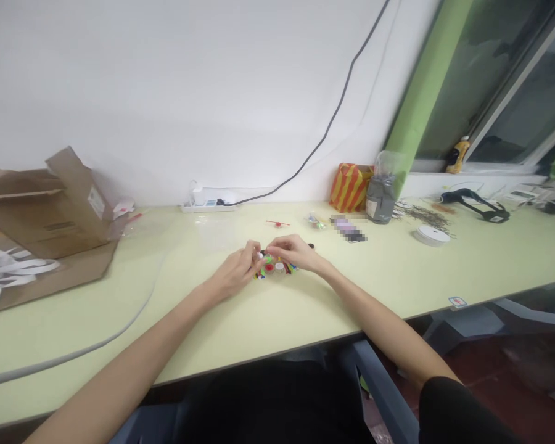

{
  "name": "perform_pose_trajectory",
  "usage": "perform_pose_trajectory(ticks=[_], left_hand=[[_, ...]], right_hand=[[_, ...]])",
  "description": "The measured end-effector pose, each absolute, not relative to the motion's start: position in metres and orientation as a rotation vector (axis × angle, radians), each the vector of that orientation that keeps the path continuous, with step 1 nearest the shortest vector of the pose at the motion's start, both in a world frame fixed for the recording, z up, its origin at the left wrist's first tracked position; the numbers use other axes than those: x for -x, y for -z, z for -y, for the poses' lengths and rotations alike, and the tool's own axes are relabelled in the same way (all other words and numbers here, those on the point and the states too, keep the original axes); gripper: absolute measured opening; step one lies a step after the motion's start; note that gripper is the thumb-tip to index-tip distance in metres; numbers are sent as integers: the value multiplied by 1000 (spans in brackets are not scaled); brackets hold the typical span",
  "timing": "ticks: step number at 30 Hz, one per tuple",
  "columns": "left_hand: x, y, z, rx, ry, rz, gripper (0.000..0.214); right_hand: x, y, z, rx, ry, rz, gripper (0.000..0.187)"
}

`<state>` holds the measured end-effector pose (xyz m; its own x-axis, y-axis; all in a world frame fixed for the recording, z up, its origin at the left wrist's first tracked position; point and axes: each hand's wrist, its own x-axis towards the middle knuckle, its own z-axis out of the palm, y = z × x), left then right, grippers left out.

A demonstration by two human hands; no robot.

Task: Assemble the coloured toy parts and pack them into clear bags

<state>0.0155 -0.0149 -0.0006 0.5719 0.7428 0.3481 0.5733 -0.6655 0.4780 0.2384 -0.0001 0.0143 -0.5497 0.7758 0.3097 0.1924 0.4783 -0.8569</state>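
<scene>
A small cluster of brightly coloured plastic parts (274,267) lies on the pale yellow tabletop (379,277), with green, red, white and blue pieces among them. My left hand (234,271) pinches a tiny white piece (260,254) at the cluster's near-left side. My right hand (295,253) comes in from the right, its fingertips closed on the top of the cluster. The two hands nearly meet, and their fingers hide part of the cluster. A small dark round part (311,246) sits just past my right hand.
An open cardboard box (50,216) with white strips stands at the left. Along the wall are a power strip (208,206), a striped bag (349,188), a jar (380,194), a white tape roll (432,235), a pixelated packet (349,228) and loose small parts.
</scene>
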Motion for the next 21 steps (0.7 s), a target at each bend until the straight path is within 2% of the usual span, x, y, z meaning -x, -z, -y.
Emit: perform_pose_trajectory(ticks=[7,18,21], left_hand=[[-16,0,16,-2482,-734,-1086,24],[-17,2,15,-2468,-701,-1080,29],[-19,-2,16,-2538,-741,-1051,40]], right_hand=[[-226,-4,6,725,-1289,1904,40],[-223,-7,9,725,-1345,1883,40],[-233,-17,4,795,-1224,1959,38]])
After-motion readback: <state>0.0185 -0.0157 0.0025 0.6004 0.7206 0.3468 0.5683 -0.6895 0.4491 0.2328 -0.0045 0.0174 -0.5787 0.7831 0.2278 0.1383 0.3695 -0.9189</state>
